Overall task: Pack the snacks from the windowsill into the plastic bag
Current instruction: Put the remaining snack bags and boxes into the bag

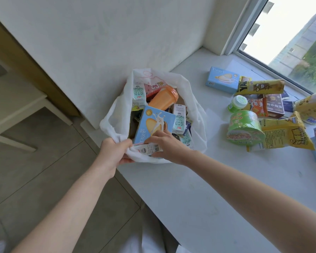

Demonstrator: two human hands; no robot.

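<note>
Left hand [115, 154]: fingers curled tight, gripping near rim of bag [115, 114]. Bag on sill [190, 179] corner, mouth open, nearly full. Right hand [165, 144] in mouth, fingers bent, pinching carton [147, 149], fingertips touching blue box [153, 123]. Remaining snacks [244, 128] on sill at right, by window.

Risk: bag sits at sill edge, so slack grip could tip it floorward. Box corners may tear plastic.

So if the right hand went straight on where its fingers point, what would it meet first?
The blue biscuit box in the plastic bag; the right hand seems to touch it, depth unclear.
</note>
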